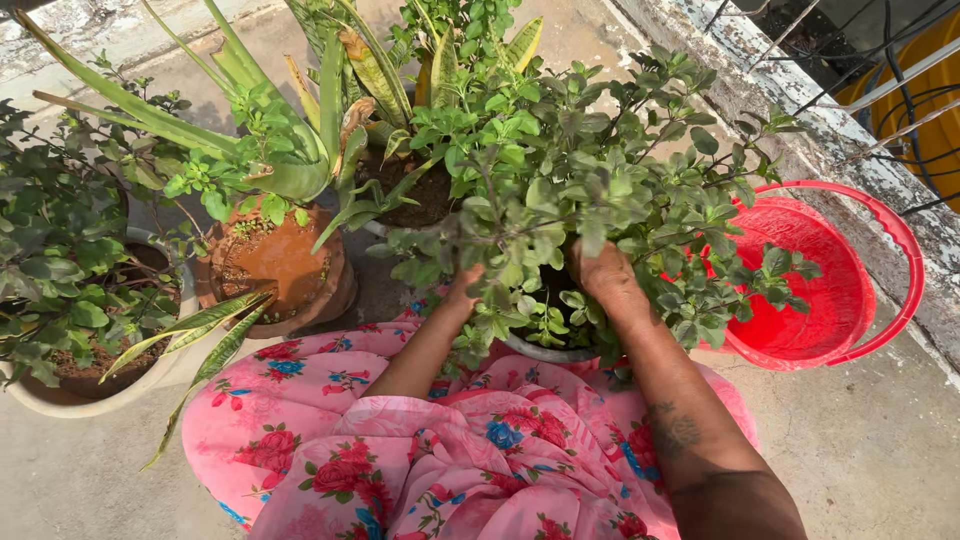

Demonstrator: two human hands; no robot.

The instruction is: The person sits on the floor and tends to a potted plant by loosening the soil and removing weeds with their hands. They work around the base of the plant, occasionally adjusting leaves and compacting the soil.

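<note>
Your view: you look straight down at your lap, draped in pink floral cloth [420,460], on a concrete floor [880,450]
Bushy plant: the bushy plant [560,190] sits directly in front of your knees, dense with small rounded green leaves on thin woody stems, spreading wider than its pot
Its pot: only a pale strip of the pot rim [545,352] shows under the foliage, just touching the cloth on your lap
Left hand: your left hand [465,285] reaches into the lower leaves; its fingers are buried in the foliage, so you cannot tell whether they are open or closed
Right hand: your right hand [605,275] is pushed into the leaves near the centre of the bush, back of the hand up; its fingers are also hidden, grip not visible
Right side: a red bucket [830,290] with its handle stands just beside the bush, leaves overlapping its rim; past it runs a weathered low wall [850,140]
Left side: a terracotta pot [275,265] holding a spiky aloe, then a pale pot [120,390] with a dark-leaved shrub, stand close together
Behind: another pot of long striped leaves [400,70] crowds the far side
Open room: bare floor lies only at your right, below the bucket
</note>
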